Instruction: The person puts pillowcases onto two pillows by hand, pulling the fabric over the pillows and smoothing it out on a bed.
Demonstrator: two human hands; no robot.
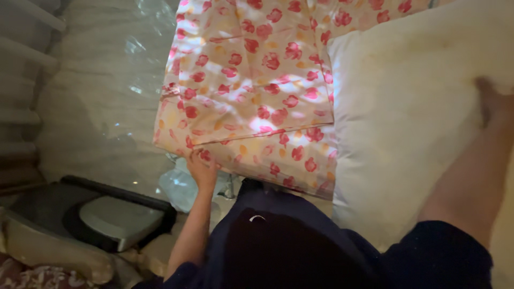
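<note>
My left hand (201,167) pinches the near edge of the rose-patterned pillowcase (251,91) with closed fingers; my right hand (495,101) presses the white pillow (407,118) beside it, its grip unclear.

The view is dim overall, with a warm, pinkish cast. The brightest area is the cream cloth printed with red flowers (251,85), where dappled patches of light fall in soft-edged blotches. Left of that cloth, small glints shine off the pale glossy floor (101,91), and a crumpled clear plastic sheet (179,187) below the cloth's near edge catches faint highlights. Right of the cloth, the plain white pillow (407,107) looks evenly lit but grainy. The right hand (492,101) on it is smeared by motion blur; the left hand (202,167) is sharper. Below the cloth, the dark blue garment (300,246) sinks into near-black shadow. Detail is soft throughout.
</note>
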